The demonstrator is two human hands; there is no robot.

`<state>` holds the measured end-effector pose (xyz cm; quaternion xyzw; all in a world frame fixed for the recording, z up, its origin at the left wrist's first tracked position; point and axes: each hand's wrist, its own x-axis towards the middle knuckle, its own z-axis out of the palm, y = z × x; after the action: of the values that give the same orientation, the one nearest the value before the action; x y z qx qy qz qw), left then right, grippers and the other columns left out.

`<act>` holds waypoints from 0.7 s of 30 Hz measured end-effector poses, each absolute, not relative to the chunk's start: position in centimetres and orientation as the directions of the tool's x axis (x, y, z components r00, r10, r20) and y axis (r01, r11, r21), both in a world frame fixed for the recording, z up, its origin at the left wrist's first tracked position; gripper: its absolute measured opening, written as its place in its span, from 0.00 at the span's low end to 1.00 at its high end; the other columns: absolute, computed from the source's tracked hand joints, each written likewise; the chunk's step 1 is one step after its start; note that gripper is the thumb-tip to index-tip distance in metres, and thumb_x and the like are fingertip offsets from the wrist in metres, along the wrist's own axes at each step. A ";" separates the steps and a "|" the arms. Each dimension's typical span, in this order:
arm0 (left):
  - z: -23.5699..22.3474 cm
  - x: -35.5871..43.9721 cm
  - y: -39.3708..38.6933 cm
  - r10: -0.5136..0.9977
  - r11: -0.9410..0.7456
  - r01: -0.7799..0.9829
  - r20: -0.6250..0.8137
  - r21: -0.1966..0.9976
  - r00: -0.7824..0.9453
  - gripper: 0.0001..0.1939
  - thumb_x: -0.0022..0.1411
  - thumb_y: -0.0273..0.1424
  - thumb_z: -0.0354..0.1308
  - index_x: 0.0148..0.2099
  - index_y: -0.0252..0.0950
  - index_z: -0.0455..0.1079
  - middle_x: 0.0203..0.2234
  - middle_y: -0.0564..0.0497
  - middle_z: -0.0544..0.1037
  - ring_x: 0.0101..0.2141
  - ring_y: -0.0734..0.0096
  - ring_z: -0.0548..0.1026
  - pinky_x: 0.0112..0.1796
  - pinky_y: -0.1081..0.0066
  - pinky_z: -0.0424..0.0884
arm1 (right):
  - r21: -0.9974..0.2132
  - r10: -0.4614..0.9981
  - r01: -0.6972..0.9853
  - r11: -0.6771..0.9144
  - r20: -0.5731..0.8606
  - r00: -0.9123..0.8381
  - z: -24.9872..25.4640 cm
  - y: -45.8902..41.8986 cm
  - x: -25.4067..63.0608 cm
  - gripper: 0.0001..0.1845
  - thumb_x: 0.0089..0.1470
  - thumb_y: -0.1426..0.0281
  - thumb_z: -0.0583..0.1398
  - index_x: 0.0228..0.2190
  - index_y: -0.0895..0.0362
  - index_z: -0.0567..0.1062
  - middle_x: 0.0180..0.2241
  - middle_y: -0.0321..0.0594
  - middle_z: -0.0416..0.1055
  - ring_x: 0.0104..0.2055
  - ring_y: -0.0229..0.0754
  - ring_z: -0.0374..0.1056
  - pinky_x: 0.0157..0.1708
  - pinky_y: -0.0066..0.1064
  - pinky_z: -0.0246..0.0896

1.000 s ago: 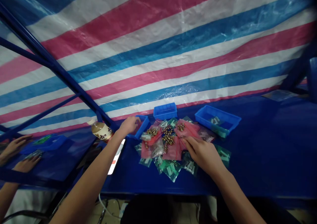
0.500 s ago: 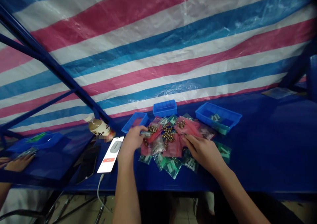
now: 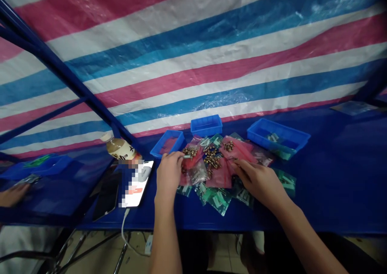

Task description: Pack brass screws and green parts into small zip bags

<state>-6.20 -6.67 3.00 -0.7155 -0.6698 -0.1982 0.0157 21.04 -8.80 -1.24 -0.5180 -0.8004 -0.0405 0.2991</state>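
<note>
My left hand (image 3: 169,170) is closed at the left edge of the pile, with a small pale piece (image 3: 187,156) at its fingertips that I cannot make out. On the right, my right hand (image 3: 259,180) has its fingers pinched together over a pink plastic bag (image 3: 242,151); whatever they hold is hidden or too small to name. Between the hands lie loose brass-coloured metal fittings (image 3: 212,160), heaped on several pink bags. A clear bag (image 3: 199,173) sits in front of them. Green-tinted bags with pale strips (image 3: 219,200) are spread along the near side.
Blue trays stand behind the pile: a left tray (image 3: 154,149), a middle tray (image 3: 206,126) and a right tray (image 3: 256,135) holding small bags. To the left are a lit phone (image 3: 141,191) on a cable, a dark phone (image 3: 106,196) and a drink bottle (image 3: 121,149). Another person's hand (image 3: 15,194) is farther left.
The camera view has shifted slightly, so the tabletop things sit a little farther right. Both hands stay at the pile, the left one now slightly nearer the brass fittings at the back left.
</note>
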 end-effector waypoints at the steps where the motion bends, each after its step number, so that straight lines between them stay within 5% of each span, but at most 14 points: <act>1: 3.0 -6.0 -6.7 0.944 -0.120 0.958 0.328 0.259 0.030 0.11 0.66 0.26 0.50 0.43 0.42 0.73 0.42 0.51 0.79 0.43 0.60 0.72 0.47 0.63 0.67 | -0.238 0.800 0.853 0.464 0.526 -0.289 -1.3 -8.8 21.0 0.13 0.65 0.64 0.52 0.41 0.55 0.75 0.32 0.37 0.79 0.29 0.42 0.75 0.25 0.30 0.51; 8: 3.6 -4.5 -6.9 0.892 -0.240 0.868 0.452 0.435 0.020 0.11 0.67 0.30 0.51 0.44 0.40 0.75 0.41 0.52 0.80 0.42 0.65 0.76 0.47 0.66 0.69 | -0.219 0.787 0.857 0.466 0.546 -0.288 -1.5 -8.9 21.1 0.14 0.64 0.64 0.53 0.39 0.55 0.77 0.29 0.38 0.78 0.26 0.42 0.74 0.24 0.30 0.52; 13: 3.1 -2.8 -6.8 0.936 -0.271 0.714 0.349 0.646 0.039 0.12 0.67 0.33 0.52 0.47 0.41 0.76 0.42 0.53 0.81 0.39 0.67 0.79 0.44 0.68 0.73 | -0.212 0.805 0.872 0.440 0.523 -0.279 -1.3 -9.1 20.8 0.14 0.64 0.64 0.53 0.41 0.55 0.76 0.26 0.39 0.78 0.26 0.42 0.74 0.23 0.30 0.52; 17: 2.5 -2.0 -6.4 0.928 -0.316 0.686 0.365 0.655 0.079 0.15 0.67 0.29 0.50 0.50 0.41 0.75 0.52 0.52 0.76 0.52 0.65 0.73 0.51 0.65 0.71 | -0.219 0.811 0.870 0.441 0.512 -0.282 -1.3 -9.1 20.8 0.14 0.64 0.64 0.52 0.41 0.55 0.76 0.28 0.38 0.78 0.27 0.41 0.74 0.24 0.29 0.53; 21: 2.7 -2.4 -6.6 0.921 -0.303 0.757 0.383 0.579 0.076 0.15 0.67 0.28 0.48 0.51 0.41 0.74 0.52 0.51 0.75 0.52 0.65 0.72 0.52 0.65 0.69 | -0.247 0.826 0.867 0.434 0.494 -0.272 -1.3 -8.9 20.9 0.13 0.64 0.65 0.53 0.40 0.54 0.76 0.34 0.39 0.78 0.32 0.42 0.74 0.27 0.29 0.57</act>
<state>-2.36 -6.58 2.65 -0.7245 -0.5789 -0.3561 -0.1150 20.86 -8.92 -1.32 -0.5309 -0.7968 -0.0360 0.2862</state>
